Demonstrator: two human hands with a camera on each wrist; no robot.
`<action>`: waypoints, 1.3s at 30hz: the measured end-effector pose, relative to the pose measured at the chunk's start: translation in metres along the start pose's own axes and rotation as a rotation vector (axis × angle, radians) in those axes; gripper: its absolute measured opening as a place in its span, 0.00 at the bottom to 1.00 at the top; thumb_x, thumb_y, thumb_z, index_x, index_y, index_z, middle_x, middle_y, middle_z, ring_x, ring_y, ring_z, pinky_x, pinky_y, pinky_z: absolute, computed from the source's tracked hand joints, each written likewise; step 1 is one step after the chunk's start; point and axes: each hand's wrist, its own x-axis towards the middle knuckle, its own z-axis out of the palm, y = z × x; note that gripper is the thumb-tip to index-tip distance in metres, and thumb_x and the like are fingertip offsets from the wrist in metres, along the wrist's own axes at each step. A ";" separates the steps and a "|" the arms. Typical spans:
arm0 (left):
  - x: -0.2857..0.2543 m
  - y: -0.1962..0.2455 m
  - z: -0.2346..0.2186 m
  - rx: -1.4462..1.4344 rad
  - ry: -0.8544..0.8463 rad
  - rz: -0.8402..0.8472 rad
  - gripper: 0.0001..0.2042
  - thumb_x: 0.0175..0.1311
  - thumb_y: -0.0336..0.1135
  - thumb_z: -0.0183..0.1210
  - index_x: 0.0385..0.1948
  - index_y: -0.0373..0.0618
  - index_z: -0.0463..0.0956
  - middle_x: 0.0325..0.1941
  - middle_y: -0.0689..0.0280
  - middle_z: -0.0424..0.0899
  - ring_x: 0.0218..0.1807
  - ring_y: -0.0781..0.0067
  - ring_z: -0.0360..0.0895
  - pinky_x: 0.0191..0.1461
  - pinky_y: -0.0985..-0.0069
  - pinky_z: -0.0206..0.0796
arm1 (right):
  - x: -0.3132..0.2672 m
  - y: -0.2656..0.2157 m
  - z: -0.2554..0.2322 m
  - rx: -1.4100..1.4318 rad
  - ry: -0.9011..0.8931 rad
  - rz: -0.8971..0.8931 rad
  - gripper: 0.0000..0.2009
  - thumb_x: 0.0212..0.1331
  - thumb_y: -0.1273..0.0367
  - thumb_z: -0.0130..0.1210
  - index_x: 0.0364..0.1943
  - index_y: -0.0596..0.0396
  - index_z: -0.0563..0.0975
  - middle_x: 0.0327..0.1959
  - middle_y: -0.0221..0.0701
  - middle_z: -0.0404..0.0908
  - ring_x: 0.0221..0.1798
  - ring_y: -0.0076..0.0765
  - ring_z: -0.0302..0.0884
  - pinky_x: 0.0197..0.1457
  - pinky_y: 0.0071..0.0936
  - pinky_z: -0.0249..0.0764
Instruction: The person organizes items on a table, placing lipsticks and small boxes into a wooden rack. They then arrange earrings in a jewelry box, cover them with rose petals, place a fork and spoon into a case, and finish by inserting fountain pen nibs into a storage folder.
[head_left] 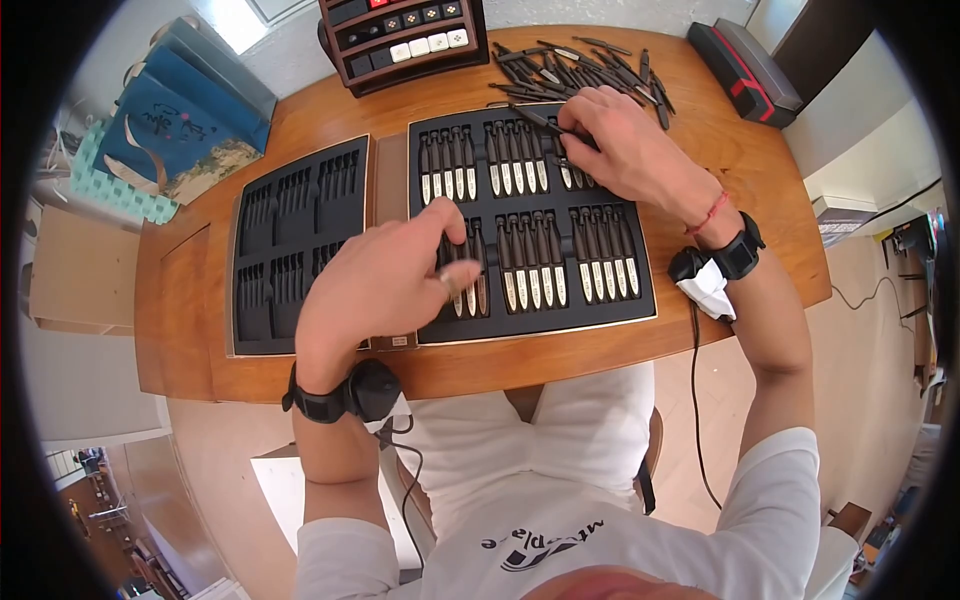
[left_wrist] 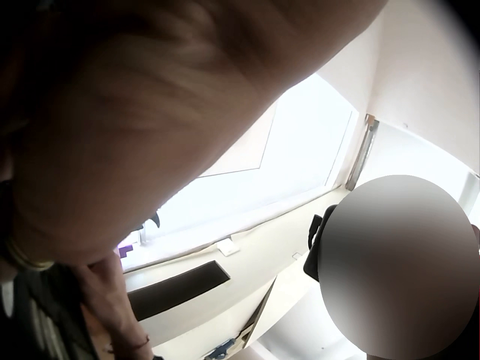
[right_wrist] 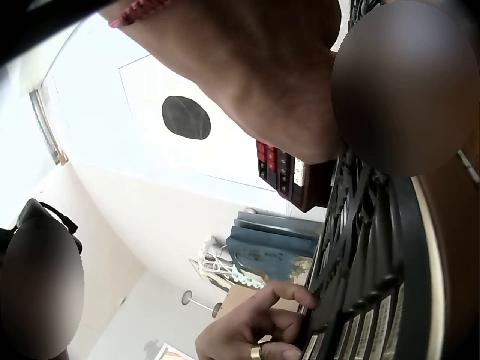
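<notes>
In the head view my right hand (head_left: 630,145) is over the upper right slots of a black tray (head_left: 530,325). Its fingers pinch a dark, slim pen-like tool (head_left: 533,117) that lies slanted above the slots. My left hand (head_left: 385,275) hovers at the tray's lower left, thumb and index finger apart over a row of the same tools (head_left: 478,265). In the right wrist view the left hand (right_wrist: 251,330) shows a ring and bent fingers near the tools. Groups of dark tools with pale printed ends (head_left: 533,270) fill the tray.
A second black tray (head_left: 280,235) with slots adjoins at the left. Behind lies a pile of loose dark tools (head_left: 585,75). A small rack (head_left: 405,45), a blue bag (head_left: 190,110) and a black-and-red case (head_left: 745,75) stand around the wooden table (head_left: 755,190).
</notes>
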 end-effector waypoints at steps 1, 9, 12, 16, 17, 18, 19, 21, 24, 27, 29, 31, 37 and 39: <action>0.004 -0.002 0.003 -0.036 0.070 -0.006 0.13 0.72 0.36 0.68 0.48 0.42 0.76 0.21 0.61 0.77 0.24 0.61 0.75 0.32 0.63 0.63 | 0.000 0.000 0.001 0.020 0.009 0.003 0.08 0.64 0.69 0.61 0.39 0.61 0.79 0.39 0.43 0.82 0.48 0.56 0.79 0.55 0.48 0.76; 0.031 -0.004 0.017 -0.551 0.415 0.026 0.18 0.79 0.45 0.61 0.40 0.33 0.83 0.22 0.60 0.81 0.26 0.67 0.76 0.34 0.66 0.67 | 0.006 -0.040 -0.007 0.168 0.118 -0.078 0.08 0.62 0.71 0.64 0.41 0.59 0.79 0.37 0.40 0.81 0.45 0.52 0.79 0.52 0.44 0.76; 0.030 0.007 0.012 -0.618 0.383 -0.040 0.21 0.82 0.47 0.58 0.40 0.32 0.83 0.22 0.68 0.80 0.27 0.81 0.72 0.32 0.73 0.64 | 0.009 -0.054 -0.002 0.183 0.201 -0.218 0.09 0.61 0.72 0.67 0.42 0.56 0.79 0.36 0.36 0.80 0.42 0.48 0.78 0.48 0.42 0.76; 0.027 0.014 0.011 -0.865 0.396 -0.032 0.20 0.84 0.47 0.56 0.36 0.36 0.82 0.24 0.73 0.79 0.25 0.85 0.68 0.30 0.77 0.61 | 0.008 -0.068 0.001 0.198 0.254 -0.401 0.11 0.60 0.73 0.70 0.42 0.55 0.79 0.34 0.34 0.77 0.41 0.46 0.76 0.44 0.40 0.75; 0.027 0.013 0.011 -0.915 0.385 -0.033 0.20 0.84 0.47 0.56 0.36 0.38 0.81 0.24 0.74 0.79 0.25 0.86 0.67 0.30 0.78 0.61 | 0.008 -0.069 -0.001 0.235 0.235 -0.393 0.10 0.60 0.72 0.70 0.41 0.55 0.79 0.34 0.34 0.78 0.40 0.46 0.76 0.43 0.39 0.75; 0.028 0.010 0.010 -0.914 0.382 -0.032 0.20 0.84 0.47 0.56 0.36 0.38 0.81 0.24 0.74 0.79 0.25 0.86 0.67 0.30 0.78 0.61 | 0.008 -0.070 -0.003 0.272 0.217 -0.385 0.10 0.61 0.72 0.70 0.41 0.55 0.79 0.34 0.35 0.78 0.40 0.46 0.76 0.43 0.39 0.75; 0.028 0.006 0.008 -0.905 0.331 -0.033 0.19 0.84 0.46 0.56 0.36 0.38 0.79 0.24 0.74 0.78 0.25 0.85 0.67 0.31 0.77 0.61 | 0.008 -0.067 -0.005 0.272 0.216 -0.381 0.10 0.61 0.72 0.70 0.41 0.55 0.79 0.34 0.35 0.78 0.40 0.46 0.76 0.43 0.39 0.75; 0.026 -0.005 0.004 -0.896 0.280 -0.037 0.18 0.84 0.45 0.56 0.35 0.39 0.77 0.24 0.74 0.77 0.26 0.85 0.66 0.31 0.77 0.61 | 0.012 -0.059 -0.005 0.313 0.263 -0.356 0.08 0.63 0.72 0.69 0.39 0.56 0.80 0.35 0.34 0.80 0.38 0.46 0.77 0.42 0.38 0.75; 0.018 -0.021 -0.003 -0.583 0.058 0.008 0.11 0.83 0.38 0.56 0.41 0.40 0.77 0.27 0.72 0.76 0.24 0.86 0.67 0.28 0.81 0.60 | 0.011 -0.049 -0.007 0.282 0.268 -0.305 0.06 0.65 0.72 0.67 0.37 0.56 0.80 0.35 0.33 0.81 0.38 0.45 0.77 0.42 0.39 0.76; 0.010 -0.030 -0.010 -0.512 -0.138 0.007 0.03 0.79 0.28 0.57 0.42 0.39 0.75 0.27 0.74 0.76 0.32 0.81 0.69 0.39 0.79 0.63 | 0.008 -0.046 -0.007 0.261 0.240 -0.256 0.05 0.68 0.71 0.65 0.37 0.56 0.80 0.35 0.32 0.81 0.39 0.44 0.78 0.42 0.38 0.76; 0.009 -0.031 -0.011 -0.491 -0.148 0.016 0.02 0.78 0.27 0.57 0.43 0.40 0.75 0.27 0.73 0.77 0.32 0.80 0.70 0.39 0.78 0.63 | 0.008 -0.044 -0.006 0.250 0.232 -0.242 0.05 0.68 0.71 0.65 0.37 0.56 0.81 0.35 0.31 0.81 0.39 0.44 0.78 0.42 0.38 0.77; 0.007 -0.029 -0.013 -0.472 -0.158 0.020 0.02 0.78 0.27 0.58 0.44 0.40 0.74 0.27 0.73 0.78 0.32 0.80 0.70 0.38 0.77 0.64 | 0.008 -0.044 -0.005 0.241 0.219 -0.238 0.05 0.69 0.70 0.64 0.37 0.56 0.81 0.36 0.31 0.81 0.40 0.43 0.78 0.43 0.38 0.77; 0.003 -0.020 -0.013 -0.410 -0.167 -0.028 0.07 0.78 0.27 0.58 0.50 0.43 0.71 0.26 0.68 0.81 0.32 0.77 0.70 0.39 0.74 0.65 | 0.006 -0.043 -0.004 0.220 0.177 -0.198 0.05 0.69 0.69 0.64 0.37 0.55 0.81 0.36 0.30 0.82 0.42 0.42 0.79 0.44 0.38 0.79; 0.004 -0.024 -0.008 -0.363 -0.149 0.008 0.09 0.77 0.27 0.59 0.52 0.42 0.69 0.25 0.67 0.81 0.31 0.75 0.70 0.38 0.72 0.65 | 0.006 -0.042 -0.004 0.217 0.175 -0.201 0.05 0.69 0.69 0.64 0.37 0.55 0.81 0.36 0.30 0.82 0.43 0.42 0.80 0.44 0.38 0.79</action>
